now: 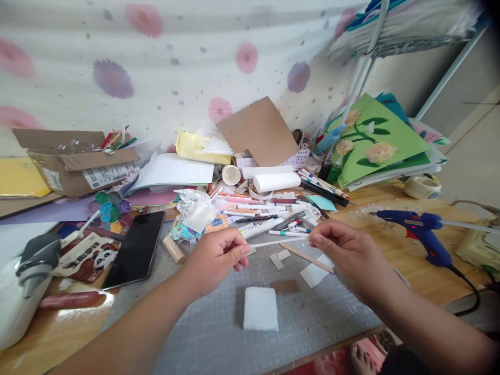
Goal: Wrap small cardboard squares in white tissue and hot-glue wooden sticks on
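Observation:
A thin white string (279,241) is stretched almost level between my two hands, above the grey cutting mat (195,323). My left hand (224,250) pinches one end between thumb and finger. The other end is pinched in my right hand (339,255). Below the string lies a white fuzzy square block (261,308), with a small brown cardboard piece (285,286) behind it. A wooden stick (307,258) rests close to my right hand, across a scrap of white paper (315,271). Small pale strips (279,259) lie between the hands.
A blue glue gun (422,226) stands on the right with its cord. Several markers (265,219) and paper scraps crowd the mat's back. To the left are a black phone (136,247), a white glue bottle (23,297) and a cardboard box (74,161).

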A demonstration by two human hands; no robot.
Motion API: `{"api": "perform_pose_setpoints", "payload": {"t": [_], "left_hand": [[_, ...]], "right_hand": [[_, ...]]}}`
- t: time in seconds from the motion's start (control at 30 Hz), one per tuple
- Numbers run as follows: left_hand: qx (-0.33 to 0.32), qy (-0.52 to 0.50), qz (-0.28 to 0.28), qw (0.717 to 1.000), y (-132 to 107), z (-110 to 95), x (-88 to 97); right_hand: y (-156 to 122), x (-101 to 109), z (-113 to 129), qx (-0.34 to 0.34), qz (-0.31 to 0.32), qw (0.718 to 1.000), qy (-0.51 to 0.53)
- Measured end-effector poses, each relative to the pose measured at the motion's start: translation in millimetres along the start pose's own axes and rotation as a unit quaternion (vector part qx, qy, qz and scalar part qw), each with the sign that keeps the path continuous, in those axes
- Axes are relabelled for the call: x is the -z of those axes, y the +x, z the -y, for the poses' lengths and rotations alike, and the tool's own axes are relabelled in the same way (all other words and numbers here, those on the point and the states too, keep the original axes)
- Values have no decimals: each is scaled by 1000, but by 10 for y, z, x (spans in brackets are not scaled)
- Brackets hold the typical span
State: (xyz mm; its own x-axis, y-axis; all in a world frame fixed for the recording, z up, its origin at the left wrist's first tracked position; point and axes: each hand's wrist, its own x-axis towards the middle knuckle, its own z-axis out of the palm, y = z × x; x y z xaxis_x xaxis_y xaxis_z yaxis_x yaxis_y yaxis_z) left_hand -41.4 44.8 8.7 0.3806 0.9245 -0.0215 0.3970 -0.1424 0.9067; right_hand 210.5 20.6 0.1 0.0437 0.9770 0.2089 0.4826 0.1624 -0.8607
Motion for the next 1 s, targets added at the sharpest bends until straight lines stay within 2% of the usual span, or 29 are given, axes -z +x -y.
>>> {"api": "perform_pose_setpoints", "payload": {"t": [0.13,0.27,0.37,0.5,0.6,0.67,0.73,0.8,0.93,1.0], "left_hand": [[10,-39,4,999,5,5,23],[14,-60,9,998,11,13,15],[-4,-39,-15,999,-6,4,-14],[-96,95,-67,989,-52,-17,-35],[-167,178,-93,965,-70,-5,-46],[-214,213,-105,947,-72,15,-61],[-239,231,-108,937,-72,33,-82],[-276,250,-109,922,-80,34,-105],[-337,257,-106,900,-113,0,-138],[-346,257,-104,896,-123,-9,-148]], "right_hand": [[4,4,-2,-11,-9,1000,8],[3,-7,-30,-23,14,999,24],[-16,-30,-42,-24,13,999,46],[-51,-58,-46,-28,14,993,114],[-66,-61,-45,-54,18,982,182],[-77,-60,-38,-59,9,983,175],[-98,-68,-17,-32,5,993,115],[-133,-93,31,30,9,999,34],[-201,-223,183,165,47,984,-51],[-209,-300,229,185,74,979,-51]]}}
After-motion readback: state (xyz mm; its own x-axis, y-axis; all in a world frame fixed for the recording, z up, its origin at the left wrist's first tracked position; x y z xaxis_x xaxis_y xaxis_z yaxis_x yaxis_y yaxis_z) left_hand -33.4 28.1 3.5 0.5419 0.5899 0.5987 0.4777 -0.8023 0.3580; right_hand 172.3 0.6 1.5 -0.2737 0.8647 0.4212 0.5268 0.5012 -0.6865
